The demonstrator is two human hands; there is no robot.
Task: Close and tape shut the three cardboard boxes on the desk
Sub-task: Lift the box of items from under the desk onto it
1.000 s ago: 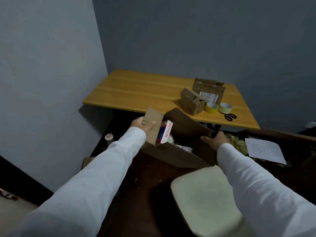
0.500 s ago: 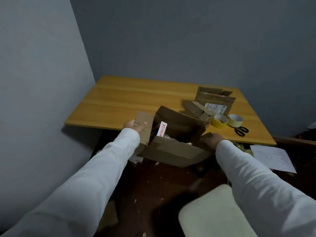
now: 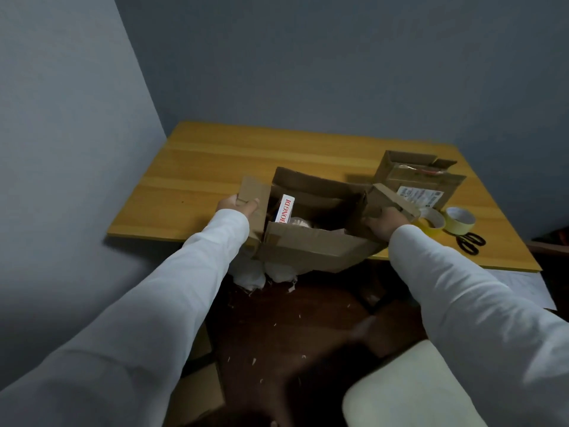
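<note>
I hold a large open cardboard box (image 3: 311, 245) at the near edge of the wooden desk (image 3: 215, 167). My left hand (image 3: 235, 204) grips its left flap and my right hand (image 3: 385, 224) grips its right side. A white carton with red lettering (image 3: 284, 208) stands inside. A second open box (image 3: 421, 183) with a white label sits at the back right of the desk. A smaller box (image 3: 392, 200) shows just behind my right hand, partly hidden. Two tape rolls (image 3: 458, 220) lie to the right of it.
Black scissors (image 3: 471, 241) lie near the desk's right front corner. A pale chair seat (image 3: 415, 392) is at the lower right. White bags (image 3: 261, 272) and paper scraps lie on the dark floor under the desk. A sheet of paper (image 3: 523, 285) lies at the right. Grey walls close in left and behind.
Both hands have lifted the large box from below the desk up and forward to the desk's front edge. The view has moved closer to the desk.
</note>
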